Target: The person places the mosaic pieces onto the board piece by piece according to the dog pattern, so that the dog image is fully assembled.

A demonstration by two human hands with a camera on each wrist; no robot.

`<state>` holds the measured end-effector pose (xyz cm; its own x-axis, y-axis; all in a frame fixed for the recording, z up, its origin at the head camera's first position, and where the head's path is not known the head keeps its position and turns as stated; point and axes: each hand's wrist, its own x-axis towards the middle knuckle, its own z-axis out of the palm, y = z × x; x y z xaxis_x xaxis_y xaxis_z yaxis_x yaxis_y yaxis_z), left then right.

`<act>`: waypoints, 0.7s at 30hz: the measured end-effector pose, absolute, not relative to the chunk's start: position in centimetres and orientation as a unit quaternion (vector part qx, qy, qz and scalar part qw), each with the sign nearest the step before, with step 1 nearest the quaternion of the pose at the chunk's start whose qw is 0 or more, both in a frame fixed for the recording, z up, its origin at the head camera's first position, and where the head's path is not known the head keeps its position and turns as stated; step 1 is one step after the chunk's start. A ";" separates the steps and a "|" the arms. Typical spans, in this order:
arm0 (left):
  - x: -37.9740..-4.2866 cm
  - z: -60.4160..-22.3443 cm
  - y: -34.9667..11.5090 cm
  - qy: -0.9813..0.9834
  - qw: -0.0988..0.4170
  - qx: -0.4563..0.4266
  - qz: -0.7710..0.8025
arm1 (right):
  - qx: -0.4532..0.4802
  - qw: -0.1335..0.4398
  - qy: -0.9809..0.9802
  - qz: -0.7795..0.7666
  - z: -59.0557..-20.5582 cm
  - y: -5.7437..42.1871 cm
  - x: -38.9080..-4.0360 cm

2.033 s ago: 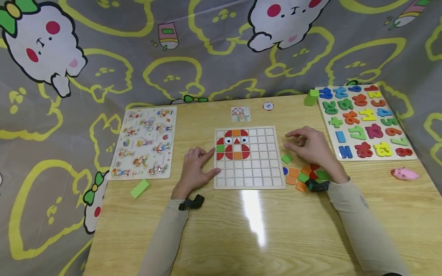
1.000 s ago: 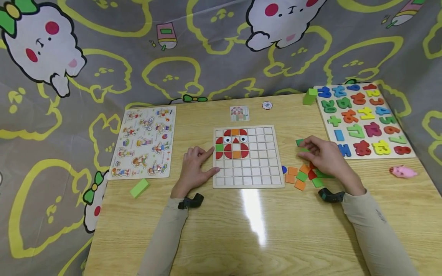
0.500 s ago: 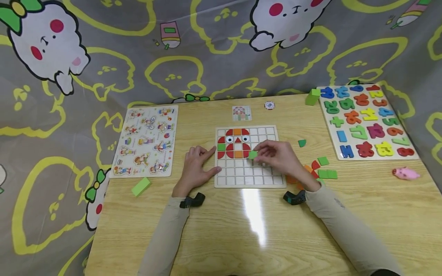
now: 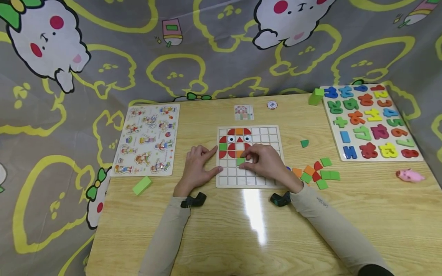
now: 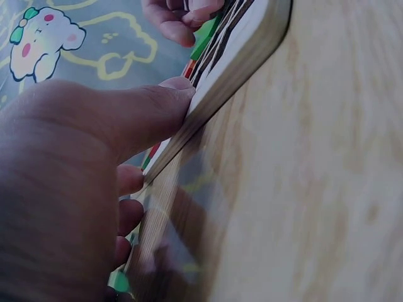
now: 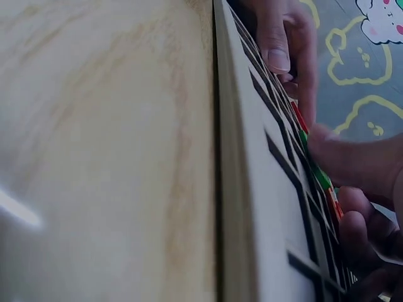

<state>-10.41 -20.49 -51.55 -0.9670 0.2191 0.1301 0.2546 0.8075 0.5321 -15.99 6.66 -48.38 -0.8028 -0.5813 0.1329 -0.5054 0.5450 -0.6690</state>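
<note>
A wooden grid board (image 4: 264, 137) lies on the table, its upper left filled with red, orange, green and eye-patterned tiles. My right hand (image 4: 267, 163) pinches a green square tile (image 4: 240, 161) between thumb and forefinger, over the cell just below the lower orange tile. In the right wrist view, that green tile (image 6: 322, 177) sits right at the grid's surface by the thumb tip. My left hand (image 4: 198, 170) rests at the board's left side, thumb and forefinger spread along the edge. The left wrist view has the left thumb (image 5: 154, 113) against the board's rim.
Right of the board lie loose green, orange and red tiles (image 4: 325, 161) and a green quarter-round tile (image 4: 304, 143). A picture card (image 4: 243, 112) and a poker chip (image 4: 272, 104) are behind it. Puzzle boards with figures (image 4: 142, 158) and numbers (image 4: 362, 133), green blocks (image 4: 142, 185) and a pink pig (image 4: 409, 175) flank it.
My right hand took a green square tile from the right side, carried it left over the board and brought it down below the orange tile. The left hand has stayed at the board's edge.
</note>
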 end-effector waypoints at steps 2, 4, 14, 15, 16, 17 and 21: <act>-10.4 -51.5 -20.5 -0.950 0.034 -0.125 -0.286 | -0.308 0.054 0.876 -0.367 -48.4 6.7 -16.0; -10.4 -51.5 -20.4 -0.949 0.035 -0.125 -0.286 | -0.307 0.055 0.875 -0.370 -48.4 6.7 -16.0; -10.2 -51.6 -20.4 -0.948 0.031 -0.120 -0.294 | -0.328 0.011 0.853 -0.406 -47.2 10.3 -16.7; -10.2 -51.6 -20.4 -0.947 0.031 -0.120 -0.295 | -0.320 0.002 0.857 -0.405 -47.0 11.4 -16.8; -10.2 -51.6 -20.4 -0.947 0.032 -0.121 -0.295 | -0.308 -0.005 0.863 -0.401 -46.8 12.7 -16.9; -10.2 -51.6 -20.4 -0.948 0.033 -0.121 -0.294 | -0.292 -0.008 0.871 -0.395 -46.6 14.1 -17.0; -10.3 -51.5 -20.5 -0.948 0.034 -0.124 -0.290 | -0.233 0.003 0.911 -0.340 -45.6 20.1 -16.8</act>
<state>-10.28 -20.46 -51.54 -0.9671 0.2154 0.1357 0.2544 0.8008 0.5422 -16.80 20.07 -45.60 -0.8916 -0.4266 0.1518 -0.4219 0.6609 -0.6207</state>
